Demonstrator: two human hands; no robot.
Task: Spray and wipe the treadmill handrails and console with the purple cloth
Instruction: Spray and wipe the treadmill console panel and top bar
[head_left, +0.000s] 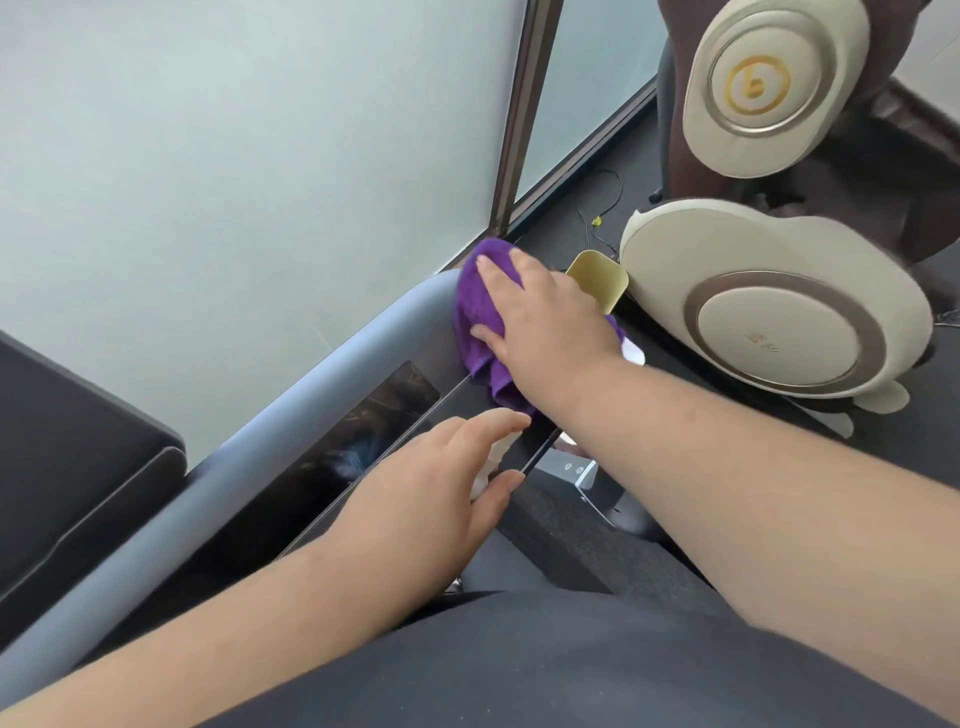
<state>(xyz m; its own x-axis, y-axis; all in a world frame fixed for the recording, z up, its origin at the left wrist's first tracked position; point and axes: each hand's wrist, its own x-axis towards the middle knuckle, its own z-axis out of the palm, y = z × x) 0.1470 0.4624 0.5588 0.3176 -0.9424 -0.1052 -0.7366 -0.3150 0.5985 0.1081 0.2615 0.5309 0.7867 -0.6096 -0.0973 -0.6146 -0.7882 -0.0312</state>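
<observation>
You were mid-wipe: your right hand (545, 317) pressed the purple cloth (478, 312), fingers flat, on the console (395, 410) at one o'clock; your left hand (441, 478) grasped the spray bottle (493, 457). The handrails looked undone.

purple cloth (480, 317): soft, fuzzy terry, matt
handrail (291, 410): smooth grey, matt finish seen
console screen (363, 436): glossy black, reflections noted
window panel (234, 156): frosted glass

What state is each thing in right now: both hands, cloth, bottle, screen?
right hand: fingers flat, pressing the cloth
purple cloth: bunched, on the console's end by the grey handrail
left hand: curled round a white spray bottle
console screen: dark
</observation>
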